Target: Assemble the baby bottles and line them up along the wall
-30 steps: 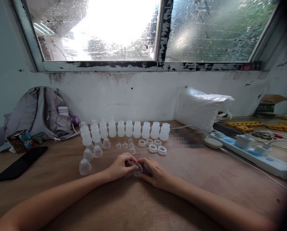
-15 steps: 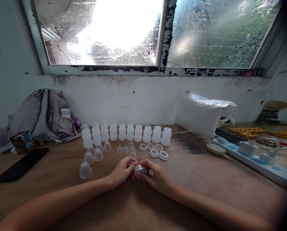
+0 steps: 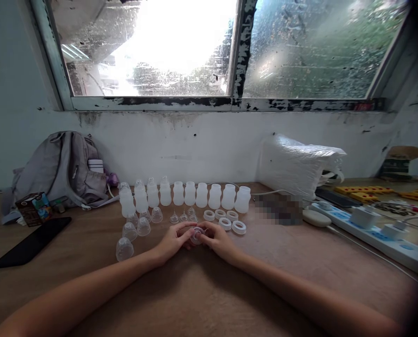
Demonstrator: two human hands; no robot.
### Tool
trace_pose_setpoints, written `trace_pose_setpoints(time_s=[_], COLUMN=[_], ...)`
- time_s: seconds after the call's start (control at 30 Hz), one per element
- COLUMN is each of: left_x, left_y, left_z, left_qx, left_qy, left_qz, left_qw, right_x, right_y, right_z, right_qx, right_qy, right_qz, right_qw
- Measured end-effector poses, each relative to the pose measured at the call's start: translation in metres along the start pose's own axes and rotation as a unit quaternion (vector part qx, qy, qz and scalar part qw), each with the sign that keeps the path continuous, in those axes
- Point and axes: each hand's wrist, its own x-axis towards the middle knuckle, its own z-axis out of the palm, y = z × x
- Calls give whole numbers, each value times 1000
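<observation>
Between my two hands is a translucent bottle collar ring (image 3: 197, 235), partly hidden by fingers; whether a nipple sits in it I cannot tell. My left hand (image 3: 176, 241) grips its left side. From the right, my right hand (image 3: 219, 242) closes its thumb and fingers on the same ring. Just beyond the fingertips stand several clear nipples (image 3: 183, 216). More collar rings (image 3: 225, 224) lie to their right. A row of frosted baby bottles (image 3: 201, 195) lines the back; the leftmost ones wear clear caps (image 3: 139, 184). Loose dome caps (image 3: 125, 249) stand at left.
At left are a grey backpack (image 3: 67, 173), a small carton (image 3: 33, 208) and a black phone (image 3: 33, 241). On the right lie a power strip (image 3: 373, 234) with plugs, a white oval device (image 3: 316, 218), cables and a wrapped white package (image 3: 293, 164). A pixelated patch hides something beside them.
Both hands have moved slightly away from me and left with the ring. The ring has been tilted, so its round face shows more than its ribbed side.
</observation>
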Motion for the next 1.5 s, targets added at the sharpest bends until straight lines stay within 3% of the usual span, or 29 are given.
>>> trace_pose_setpoints(time_s=[0.23,0.43,0.63,1.17,1.5], left_x=[-3,-1,0,-5,-4], left_y=[1,-1,-5,0,0], left_z=[1,-1,-1,-2,-4], left_qx=[10,-59,0,53,70], left_qy=[-16,43,26,37,36], left_qz=[-9,-50,-18,-36,-59], left_qw=[1000,996,1000,997,995], right_x=[8,13,13,17,21], right_y=[5,5,5,9,9], right_z=[6,7,7,11,14], right_qx=[-79,-94,-87,-124,-174], right_qy=[62,65,71,62,38], right_qz=[-3,-22,-5,-9,56], right_qw=[995,993,994,990,982])
